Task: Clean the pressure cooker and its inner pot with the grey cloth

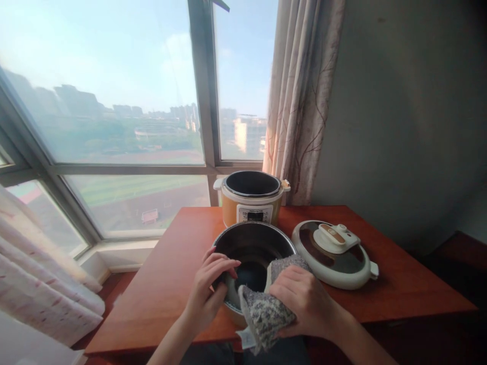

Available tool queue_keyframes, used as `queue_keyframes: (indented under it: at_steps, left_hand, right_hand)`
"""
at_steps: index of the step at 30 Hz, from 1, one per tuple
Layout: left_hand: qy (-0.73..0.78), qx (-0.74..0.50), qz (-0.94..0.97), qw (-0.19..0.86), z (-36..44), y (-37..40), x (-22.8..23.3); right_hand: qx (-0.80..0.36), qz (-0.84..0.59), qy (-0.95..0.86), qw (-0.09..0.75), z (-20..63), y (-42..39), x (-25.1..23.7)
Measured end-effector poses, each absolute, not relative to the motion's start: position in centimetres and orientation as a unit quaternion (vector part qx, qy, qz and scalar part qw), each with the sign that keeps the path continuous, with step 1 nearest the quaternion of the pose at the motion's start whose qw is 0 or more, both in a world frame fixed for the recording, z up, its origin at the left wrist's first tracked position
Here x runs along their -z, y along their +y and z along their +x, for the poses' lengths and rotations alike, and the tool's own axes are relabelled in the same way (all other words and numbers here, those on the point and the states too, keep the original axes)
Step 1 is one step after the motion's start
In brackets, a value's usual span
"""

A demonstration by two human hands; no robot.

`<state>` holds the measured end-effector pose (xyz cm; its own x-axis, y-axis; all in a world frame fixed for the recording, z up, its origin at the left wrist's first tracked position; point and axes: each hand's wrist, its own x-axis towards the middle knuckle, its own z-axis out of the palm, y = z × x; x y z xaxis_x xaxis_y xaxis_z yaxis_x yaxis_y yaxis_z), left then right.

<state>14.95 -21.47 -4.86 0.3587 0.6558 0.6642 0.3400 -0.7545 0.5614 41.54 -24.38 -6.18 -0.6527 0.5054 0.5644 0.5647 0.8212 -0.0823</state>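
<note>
1 inner pot, likely rigid and slick, is best held by its rim, where the left hand grasps; the right hand clutches soft-looking gray cloth.

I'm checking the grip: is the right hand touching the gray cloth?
Touching; the head view shows the right hand closed over the gray cloth.

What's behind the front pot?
Cooker body, lid off, with its control panel facing this way. The front pot covers the body's lower front; whatever lies down there, between the two, can't be seen.
</note>
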Motion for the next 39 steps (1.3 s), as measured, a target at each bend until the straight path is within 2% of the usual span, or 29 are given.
queue_keyframes:
  at_steps: [8, 20, 31, 39]
  left_hand:
    - [0.297, -0.483, 0.811, 0.143, 14.4, -19.9, 5.7]
    - [0.276, -0.481, 0.810, 0.193, 13.6, -17.1, 5.6]
    - [0.263, -0.436, 0.830, 0.230, 12.8, -15.3, 5.1]
    - [0.233, -0.467, 0.824, 0.221, 12.6, -15.1, 5.7]
  right_hand:
    - [0.068, -0.296, -0.910, 0.282, 41.7, -23.3, 6.2]
    - [0.065, -0.298, -0.910, 0.282, 41.3, -21.7, 6.0]
    - [0.003, -0.286, -0.933, 0.217, 43.5, -19.9, 4.6]
    - [0.015, -0.319, -0.919, 0.233, 43.3, -20.5, 5.2]
